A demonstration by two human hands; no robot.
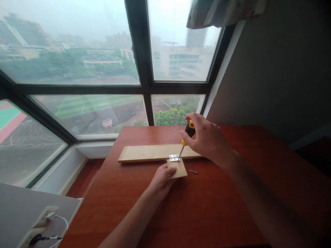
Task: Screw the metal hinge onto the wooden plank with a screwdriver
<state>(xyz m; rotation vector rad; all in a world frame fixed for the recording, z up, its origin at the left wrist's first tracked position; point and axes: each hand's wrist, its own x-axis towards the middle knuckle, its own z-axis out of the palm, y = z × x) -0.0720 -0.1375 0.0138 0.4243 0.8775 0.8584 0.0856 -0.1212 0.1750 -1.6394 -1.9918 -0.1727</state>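
Observation:
My right hand (204,134) grips a screwdriver (190,131) with a black and yellow handle, tilted so its shaft points down and left. Its tip meets the right end of a small silver hinge (174,157). One leaf of that hinge lies on a small square wooden block (179,169); the other reaches toward a long pale board (147,151) behind it. Closed around the block's left side, my left hand (164,177) has its thumb on top. A loose screw (193,171) lies on the table just right of the block.
The reddish-brown wooden table (207,206) stands against large windows with dark frames (144,90). A grey wall (271,75) rises on the right. At lower left, a white wall socket (46,217) has plugs and cords. A piece of cloth (222,13) hangs at the top.

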